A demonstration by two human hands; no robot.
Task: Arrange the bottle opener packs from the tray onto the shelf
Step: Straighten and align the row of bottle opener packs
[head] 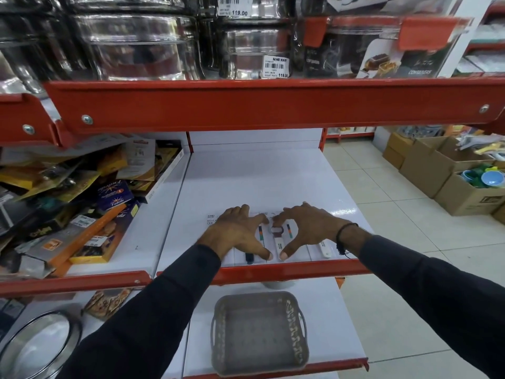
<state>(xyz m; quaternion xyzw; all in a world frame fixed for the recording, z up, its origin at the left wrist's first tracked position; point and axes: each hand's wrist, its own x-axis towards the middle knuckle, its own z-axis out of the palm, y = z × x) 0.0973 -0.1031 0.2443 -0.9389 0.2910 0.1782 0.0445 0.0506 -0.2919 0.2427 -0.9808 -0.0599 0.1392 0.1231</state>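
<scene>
Three bottle opener packs lie flat in a row near the front edge of the white shelf (254, 181). My left hand (236, 231) rests spread on the left pack (249, 257), which holds a dark-handled opener. My right hand (307, 228) rests spread on the right pack (325, 248), thumb beside the white-handled opener of the middle pack (278, 239). Both hands lie flat with fingers apart, and the thumbs nearly meet over the middle pack. The grey plastic tray (259, 333) stands on the lower shelf, nothing visible inside it.
A jumble of boxed goods (82, 203) fills the shelf section to the left. Steel pots (142, 45) stand on the red-edged shelf above. Cardboard boxes (437, 170) stand on the tiled floor at the right. A steel bowl (41, 348) sits at lower left.
</scene>
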